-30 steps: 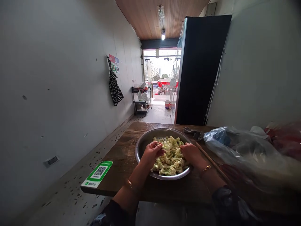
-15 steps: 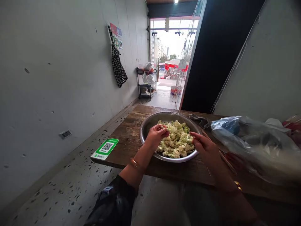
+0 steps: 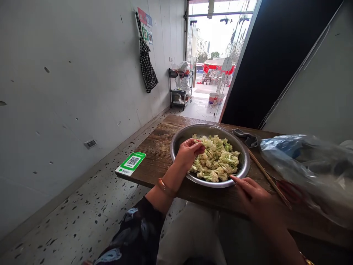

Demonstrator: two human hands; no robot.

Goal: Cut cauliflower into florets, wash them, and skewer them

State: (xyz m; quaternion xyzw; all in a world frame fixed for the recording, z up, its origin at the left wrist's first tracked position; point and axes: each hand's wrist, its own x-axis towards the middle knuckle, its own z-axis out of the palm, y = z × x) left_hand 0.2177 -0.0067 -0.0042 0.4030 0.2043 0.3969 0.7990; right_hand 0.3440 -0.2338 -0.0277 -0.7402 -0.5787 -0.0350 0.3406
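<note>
A metal bowl (image 3: 246, 165) full of cauliflower florets (image 3: 213, 175) stands on the wooden table. Over its left side my left hand (image 3: 186, 152) pinches a pale piece of cauliflower (image 3: 196, 141), partly hidden by the fingers. My right hand (image 3: 252, 191) is beyond the bowl's near right rim, its fingers closed on the end of a thin skewer (image 3: 217, 162). That skewer slants up and left across the bowl, its far end at the fingers of my left hand. Whether the tip has entered the cauliflower I cannot tell.
Right of the bowl lie several more skewers (image 3: 267, 176), a dark grey cloth (image 3: 245, 137), a blurred red object (image 3: 289, 190) and a large clear plastic bag (image 3: 306, 158). A green QR-code card (image 3: 131, 163) is at the table's left corner. Farther off stands a cart (image 3: 180, 90).
My right hand has drawn back toward the near right, and the skewer now shows between both hands. My left hand stays over the bowl's left side. The whole view has shifted.
</note>
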